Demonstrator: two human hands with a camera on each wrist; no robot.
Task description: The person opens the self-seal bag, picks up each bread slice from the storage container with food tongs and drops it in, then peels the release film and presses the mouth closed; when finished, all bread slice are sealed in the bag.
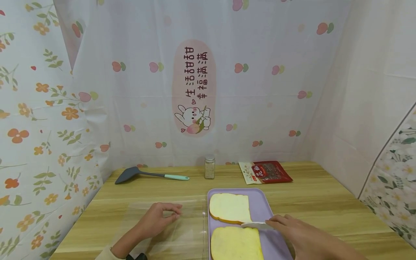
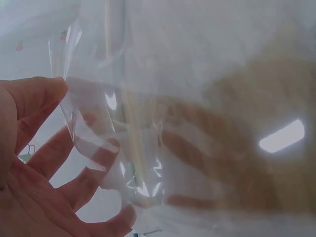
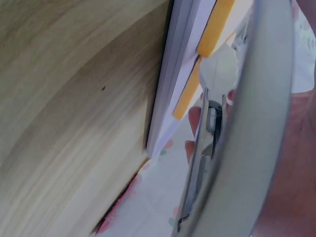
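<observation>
My left hand (image 1: 157,221) is at the left of the tray with a clear plastic bag (image 1: 191,234). In the left wrist view, the thumb pinches the bag's edge and other fingers show through the film (image 2: 197,163). My right hand (image 1: 294,233) grips metal tongs (image 3: 197,173) with a pale scalloped tip. In the head view that tip (image 1: 255,225) lies at the lower edge of the upper bread slice (image 1: 229,207). A second, yellower bread slice (image 1: 236,243) lies nearer me. Both slices rest on a lilac tray (image 1: 274,243). Most of the tongs is hidden by the hand in the head view.
Along the back of the wooden table (image 1: 97,216) lie a dark spatula with a mint handle (image 1: 146,174) and a red-and-cream spice packet (image 1: 266,172). A small glass jar (image 1: 209,167) stands between them. Patterned curtains (image 1: 136,101) hang behind and at the sides.
</observation>
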